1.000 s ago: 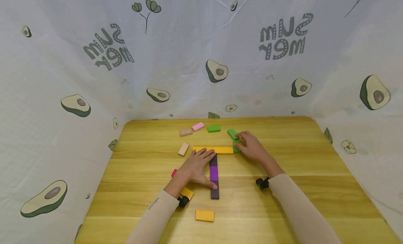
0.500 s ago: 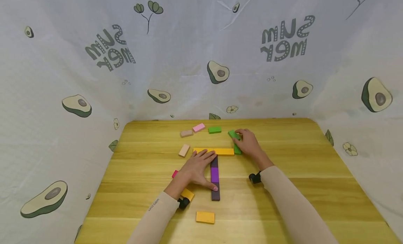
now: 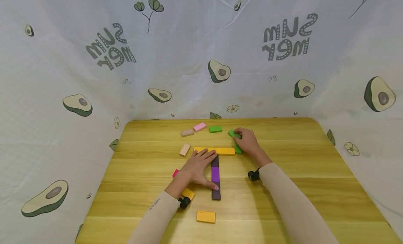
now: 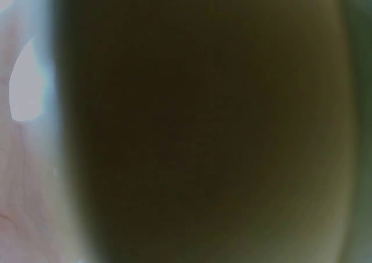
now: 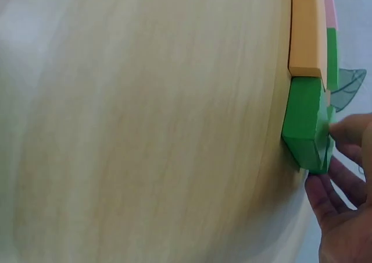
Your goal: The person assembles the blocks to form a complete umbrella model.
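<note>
My left hand [image 3: 196, 167] lies spread, its fingertips on the yellow block row [image 3: 226, 151] and its thumb on the near dark block [image 3: 216, 194]. A bright purple block [image 3: 215, 174] sits between two dark ones in a line running toward me from the yellow row. At the row's right end a green block [image 3: 238, 149] touches it. My right hand [image 3: 249, 141] pinches a second green block [image 3: 233, 133] just beyond, partly hidden by the fingers. In the right wrist view, the right hand [image 5: 349, 187] has thumb and fingers around the green pieces. Dark blur covers most of the left wrist view.
Along the back lie another green block [image 3: 215, 129], a pink block [image 3: 199, 127] and a tan block [image 3: 187, 133]. A beige block [image 3: 184, 150] lies left of the row. A red block [image 3: 175, 173] and yellow block [image 3: 188, 194] are partly under the left arm; another yellow block [image 3: 206, 217] lies nearer.
My right hand has shifted slightly away and left, from the green block at the row's end to the farther one, which has turned a little. The left hand stays put.
</note>
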Tool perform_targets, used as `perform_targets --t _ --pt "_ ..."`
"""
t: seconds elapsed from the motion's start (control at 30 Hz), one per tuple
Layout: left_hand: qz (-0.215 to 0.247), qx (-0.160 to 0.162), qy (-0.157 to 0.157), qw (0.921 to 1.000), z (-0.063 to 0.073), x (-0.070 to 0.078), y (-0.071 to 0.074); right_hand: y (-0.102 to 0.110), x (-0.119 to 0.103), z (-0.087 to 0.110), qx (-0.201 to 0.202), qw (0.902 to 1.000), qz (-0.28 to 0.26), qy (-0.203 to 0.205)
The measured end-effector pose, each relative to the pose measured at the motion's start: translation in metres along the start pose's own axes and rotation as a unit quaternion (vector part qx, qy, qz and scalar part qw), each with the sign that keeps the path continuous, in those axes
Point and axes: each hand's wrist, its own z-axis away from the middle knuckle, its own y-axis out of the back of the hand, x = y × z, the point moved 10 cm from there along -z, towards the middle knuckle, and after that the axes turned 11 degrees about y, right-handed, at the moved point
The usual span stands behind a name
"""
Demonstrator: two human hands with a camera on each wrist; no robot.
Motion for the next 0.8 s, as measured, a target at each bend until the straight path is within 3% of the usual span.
perform_targets --t 0.8 --pt "0.008 -0.002 0.000 1.0000 -0.0008 -0.0001 -0.0021 -0.0056 -0.0042 -0.0037 -0.027 0.9996 0.003 0.011"
